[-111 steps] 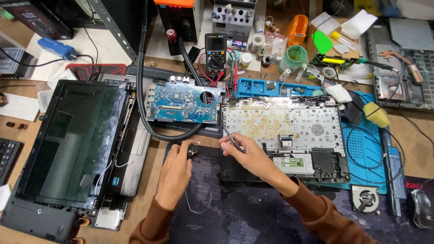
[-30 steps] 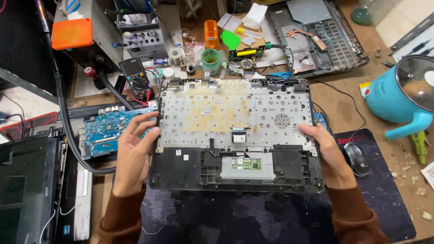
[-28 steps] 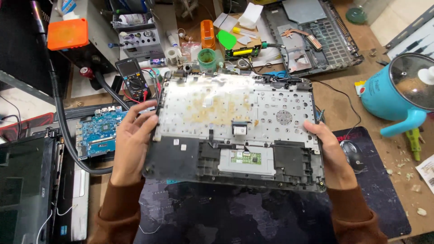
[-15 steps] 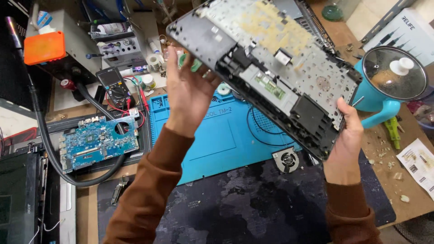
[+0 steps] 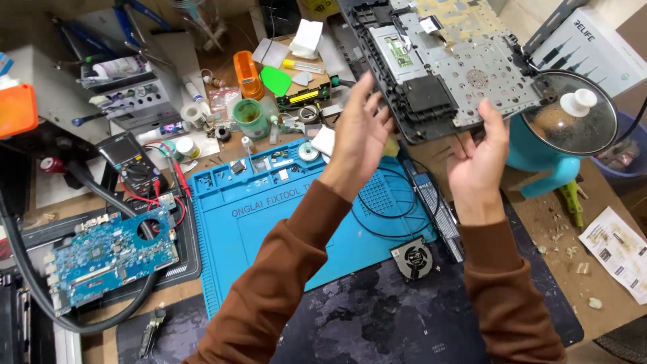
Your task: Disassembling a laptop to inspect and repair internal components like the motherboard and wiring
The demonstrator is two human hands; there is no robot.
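A grey and black laptop chassis [image 5: 445,61], inner side up with its metal keyboard plate and touchpad board showing, is tilted in the air at the top right. My right hand [image 5: 478,165] grips its near edge from below, thumb on the rim. My left hand [image 5: 357,138] is spread, with its fingertips against the chassis's left edge. Both brown sleeves reach up over a blue silicone work mat [image 5: 283,209], where a small black fan [image 5: 412,257] lies at the near right corner.
A teal pot with a glass lid [image 5: 569,121] stands right under the chassis's right end. A blue circuit board [image 5: 108,256] lies at the left, ringed by a black hose [image 5: 40,296]. A multimeter [image 5: 131,165], bottles and tools crowd the back. A paper sheet [image 5: 617,253] lies right.
The chassis went from flat on the mat to lifted, then swung up and to the right. My left hand has loosened to fingertips, and the blue mat and fan are uncovered.
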